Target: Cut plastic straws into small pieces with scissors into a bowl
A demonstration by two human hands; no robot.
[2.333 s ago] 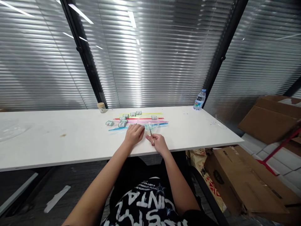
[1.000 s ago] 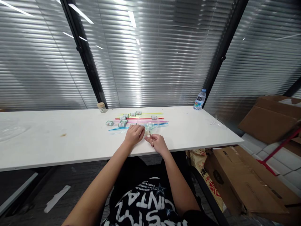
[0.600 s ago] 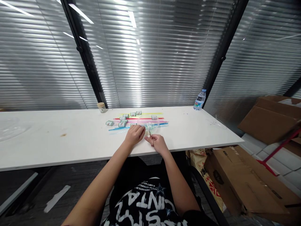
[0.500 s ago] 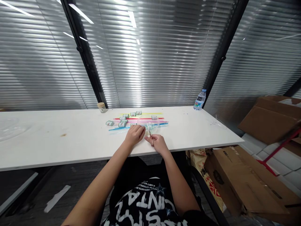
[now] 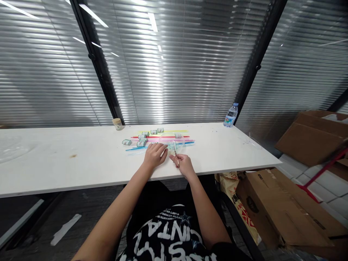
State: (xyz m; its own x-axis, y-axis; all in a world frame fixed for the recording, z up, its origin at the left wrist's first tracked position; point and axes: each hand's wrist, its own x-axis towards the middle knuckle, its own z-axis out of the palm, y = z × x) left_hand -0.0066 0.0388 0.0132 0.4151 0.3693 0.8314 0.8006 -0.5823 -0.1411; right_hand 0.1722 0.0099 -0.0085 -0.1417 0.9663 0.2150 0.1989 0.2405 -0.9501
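Note:
My right hand (image 5: 185, 165) is closed in a pinch on a slim metal tool (image 5: 176, 156), gold-pink below with a thin silvery tip pointing away from me; its exact kind is unclear. The tip is over a clear round dish (image 5: 182, 146) with pale green bits in it. At the dish's left side rests my left hand (image 5: 154, 156), fingers curled with the tips drawn together; what they hold, if anything, is too small to make out. Beyond the hands lie thin coloured sticks (image 5: 163, 137), yellow, red, pink and blue, and several small green-and-white rolls (image 5: 141, 143).
A white table (image 5: 81, 163) runs along the blinds. On it stand a jar with a wooden lid (image 5: 117, 123) and a water bottle (image 5: 230, 116); clear plastic (image 5: 12, 148) lies at far left. Cardboard boxes (image 5: 288, 210) and a printed bag (image 5: 236, 199) are on the right.
The metal tool has shifted slightly right and its tip has turned to the right, along with my right hand. My left hand's fingers have moved a little, apart from the tool's tip.

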